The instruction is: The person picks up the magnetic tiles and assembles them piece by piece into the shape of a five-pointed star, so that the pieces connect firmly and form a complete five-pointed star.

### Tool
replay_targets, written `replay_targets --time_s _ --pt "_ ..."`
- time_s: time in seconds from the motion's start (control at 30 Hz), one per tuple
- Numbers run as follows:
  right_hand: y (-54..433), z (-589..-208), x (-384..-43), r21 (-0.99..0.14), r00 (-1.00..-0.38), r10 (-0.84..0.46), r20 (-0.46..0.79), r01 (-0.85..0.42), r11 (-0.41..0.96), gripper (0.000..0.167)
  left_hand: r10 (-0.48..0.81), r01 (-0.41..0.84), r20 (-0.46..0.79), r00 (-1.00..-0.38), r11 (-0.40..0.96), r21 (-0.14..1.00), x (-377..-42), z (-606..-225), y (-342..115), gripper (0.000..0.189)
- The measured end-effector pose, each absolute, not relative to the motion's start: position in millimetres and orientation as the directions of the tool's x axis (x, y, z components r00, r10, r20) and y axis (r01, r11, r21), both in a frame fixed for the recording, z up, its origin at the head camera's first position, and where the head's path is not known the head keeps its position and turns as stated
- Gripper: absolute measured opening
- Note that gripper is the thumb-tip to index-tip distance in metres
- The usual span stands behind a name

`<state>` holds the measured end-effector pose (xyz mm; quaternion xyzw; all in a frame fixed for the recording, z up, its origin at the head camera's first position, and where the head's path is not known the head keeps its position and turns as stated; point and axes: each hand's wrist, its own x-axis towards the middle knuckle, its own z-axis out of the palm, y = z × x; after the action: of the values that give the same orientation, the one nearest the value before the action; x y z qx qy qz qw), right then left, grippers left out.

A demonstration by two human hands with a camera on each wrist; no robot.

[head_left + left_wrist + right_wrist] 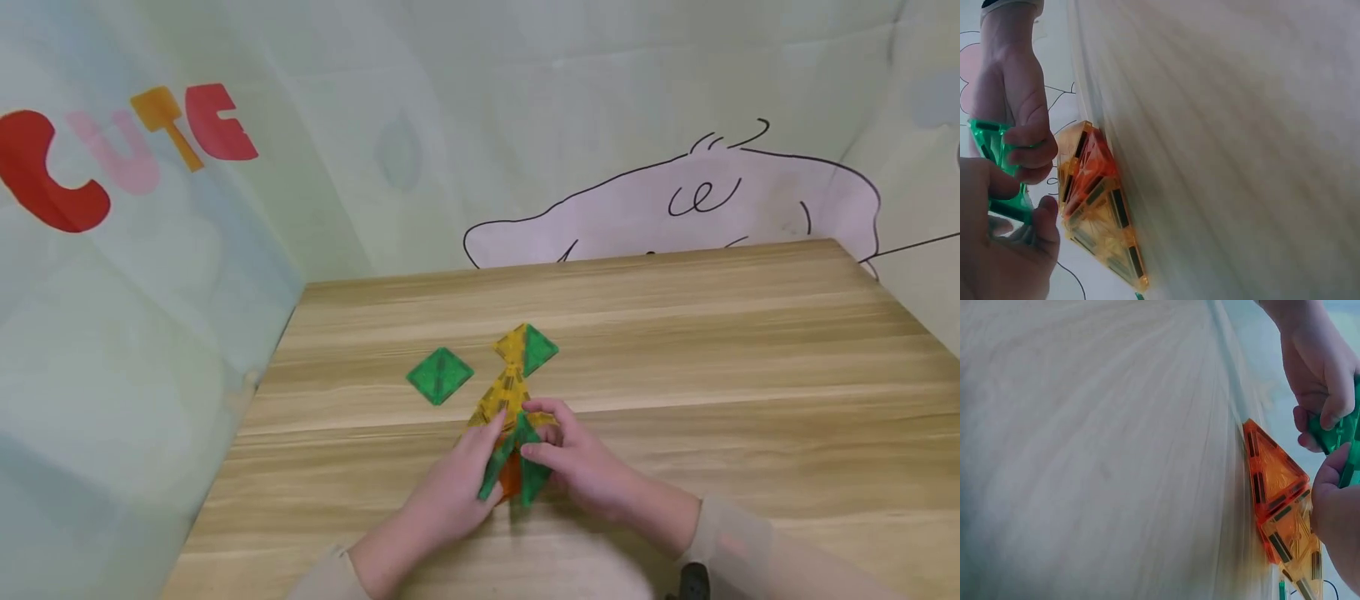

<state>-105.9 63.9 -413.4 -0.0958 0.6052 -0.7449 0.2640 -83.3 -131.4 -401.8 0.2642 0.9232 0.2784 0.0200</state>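
Note:
In the head view my left hand (456,473) and right hand (588,461) come together, holding two green triangular magnetic tiles (535,471) that meet along an edge at an angle. The left hand grips the left tile; the right thumb and fingers pinch the right one. Just beyond and below the hands, a pointed structure of yellow and orange magnetic tiles (504,392) stands on the table. In the left wrist view its yellow face (1107,231) and red-orange face (1094,162) show, with the green tiles (1013,206) held above. The right wrist view shows an orange triangular tile (1275,475) at its side.
A green diamond of two tiles (439,377) lies flat on the wooden table (712,367), left of the structure. Behind the structure lies a half-yellow, half-green diamond (538,350). A printed cloth (420,125) hangs behind and left of the table.

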Motion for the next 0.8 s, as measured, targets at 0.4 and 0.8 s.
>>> replay_targets --time_s 0.4,0.8 --pt "61.3 -416.0 -106.2 -0.937 -0.815 -0.551 -0.179 0.313 -0.158 0.043 0.508 0.375 -0.003 -0.861 0.638 0.672 -76.9 -403.9 -132.4 0.1" --pt "64.0 -412.3 -108.2 -0.984 -0.802 -0.579 -0.146 0.178 0.003 0.049 0.495 0.357 0.029 -0.868 0.582 0.731 -77.4 -403.6 -143.0 0.095"
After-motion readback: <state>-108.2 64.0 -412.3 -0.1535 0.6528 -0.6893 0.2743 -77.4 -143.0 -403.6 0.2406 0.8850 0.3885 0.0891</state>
